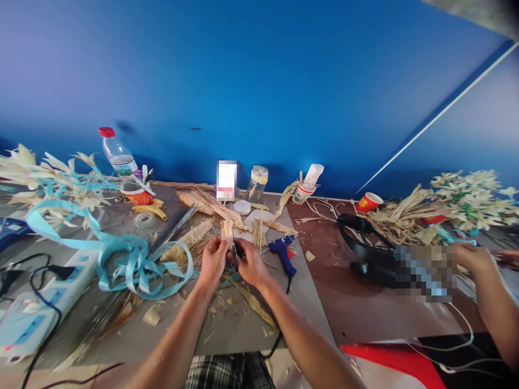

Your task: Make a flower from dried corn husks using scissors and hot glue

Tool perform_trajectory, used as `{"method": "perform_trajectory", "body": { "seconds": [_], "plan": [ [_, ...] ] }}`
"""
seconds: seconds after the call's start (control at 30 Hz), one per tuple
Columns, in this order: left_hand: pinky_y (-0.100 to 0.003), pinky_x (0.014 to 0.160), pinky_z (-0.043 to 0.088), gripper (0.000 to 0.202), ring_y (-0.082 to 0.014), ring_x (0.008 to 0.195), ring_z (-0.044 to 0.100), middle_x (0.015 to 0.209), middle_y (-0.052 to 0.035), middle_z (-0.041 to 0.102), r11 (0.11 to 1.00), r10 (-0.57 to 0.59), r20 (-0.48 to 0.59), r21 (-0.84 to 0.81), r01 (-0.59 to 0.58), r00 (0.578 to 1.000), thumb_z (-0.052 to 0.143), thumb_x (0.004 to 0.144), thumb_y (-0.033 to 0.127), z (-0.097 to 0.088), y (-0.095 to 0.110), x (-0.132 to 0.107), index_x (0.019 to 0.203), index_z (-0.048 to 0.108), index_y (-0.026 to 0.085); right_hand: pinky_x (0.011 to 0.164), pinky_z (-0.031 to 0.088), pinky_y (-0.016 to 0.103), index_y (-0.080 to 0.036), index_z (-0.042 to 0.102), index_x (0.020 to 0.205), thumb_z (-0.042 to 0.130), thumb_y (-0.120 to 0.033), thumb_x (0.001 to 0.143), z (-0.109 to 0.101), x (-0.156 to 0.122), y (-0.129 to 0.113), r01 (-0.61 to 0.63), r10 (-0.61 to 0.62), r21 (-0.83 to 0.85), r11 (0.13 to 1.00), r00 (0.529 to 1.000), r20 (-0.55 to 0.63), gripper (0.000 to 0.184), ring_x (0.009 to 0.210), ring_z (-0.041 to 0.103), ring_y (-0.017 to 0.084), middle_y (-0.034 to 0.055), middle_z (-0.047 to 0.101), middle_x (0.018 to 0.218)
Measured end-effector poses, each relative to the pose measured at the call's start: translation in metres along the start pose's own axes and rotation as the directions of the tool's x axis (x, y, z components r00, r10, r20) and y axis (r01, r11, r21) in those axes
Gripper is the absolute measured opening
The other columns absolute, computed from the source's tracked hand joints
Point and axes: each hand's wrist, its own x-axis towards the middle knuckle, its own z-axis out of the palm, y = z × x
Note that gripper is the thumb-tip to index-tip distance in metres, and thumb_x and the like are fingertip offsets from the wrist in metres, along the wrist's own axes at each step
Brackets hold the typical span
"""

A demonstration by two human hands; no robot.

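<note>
Near the middle of the table, my left hand (214, 256) pinches a folded strip of dried corn husk (227, 231), which stands upright from the fingers. My right hand (250, 262) is closed on dark-handled scissors (234, 254), their blades against the husk's right side. To the right of that hand lies a blue glue gun (283, 253) with its cord running toward the front edge. Dried corn cobs (194, 237) and more husks lie just behind and left of my hands. Small husk scraps (221, 308) are scattered below my wrists.
Looped light-blue ribbon (138, 270), thin metal wires (109, 308) and a white power strip (60, 302) lie left. A bottle (117, 154), a lidded jar (258, 181) and a paper cup (303, 193) stand behind. Rightward are a black headset-like object (373, 265) and another person's hand (474, 258).
</note>
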Motion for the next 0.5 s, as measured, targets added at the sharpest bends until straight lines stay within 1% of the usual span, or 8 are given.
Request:
{"method": "perform_trajectory", "body": {
  "seconds": [0.1, 0.23, 0.33, 0.5],
  "plan": [
    [-0.020, 0.043, 0.036, 0.034, -0.0057, 0.040, 0.040, 0.049, 0.0074, 0.044, 1.000, 0.005, 0.006, 0.008, -0.005, 1.000, 0.065, 0.068, 0.044, 0.0009, 0.0017, -0.0011, 0.063, 0.046, 0.017, 0.080, 0.043, 0.035, -0.015, 0.054, 0.110, 0.051, -0.018, 0.075, 0.0000, -0.0002, 0.0004, -0.006, 0.006, 0.012, 1.000, 1.000, -0.014, 0.035, 0.088, 0.056, 0.022, 0.0097, 0.064, 0.096],
    [-0.020, 0.044, 0.037, 0.032, -0.0067, 0.040, 0.043, 0.047, 0.0067, 0.046, 0.999, 0.018, 0.026, 0.044, -0.019, 0.999, 0.064, 0.070, 0.042, 0.0016, 0.0037, -0.0022, 0.062, 0.045, 0.017, 0.080, 0.043, 0.035, -0.014, 0.055, 0.109, 0.050, -0.015, 0.072, -0.0002, -0.0001, 0.0021, -0.019, 0.019, 0.012, 1.000, 0.999, -0.027, 0.037, 0.088, 0.056, 0.022, 0.0099, 0.064, 0.094],
    [-0.020, 0.045, 0.037, 0.030, -0.0071, 0.041, 0.043, 0.047, 0.0061, 0.048, 0.998, 0.032, 0.030, 0.059, -0.034, 0.999, 0.063, 0.070, 0.040, 0.0009, 0.0028, -0.0014, 0.061, 0.045, 0.017, 0.080, 0.043, 0.035, -0.015, 0.055, 0.109, 0.050, -0.014, 0.071, -0.0010, 0.0004, 0.0020, -0.016, 0.016, 0.014, 1.000, 0.999, -0.032, 0.038, 0.087, 0.057, 0.022, 0.0087, 0.064, 0.093],
    [-0.020, 0.046, 0.036, 0.029, -0.0068, 0.042, 0.042, 0.046, 0.0059, 0.048, 0.998, 0.022, 0.014, 0.066, -0.023, 1.000, 0.064, 0.069, 0.040, 0.0004, 0.0032, -0.0011, 0.062, 0.047, 0.017, 0.082, 0.042, 0.037, -0.017, 0.058, 0.106, 0.049, -0.012, 0.071, -0.0024, 0.0013, -0.0004, -0.030, 0.030, -0.009, 1.000, 0.998, -0.047, 0.036, 0.083, 0.057, 0.021, 0.0078, 0.065, 0.090]
  ]
}}
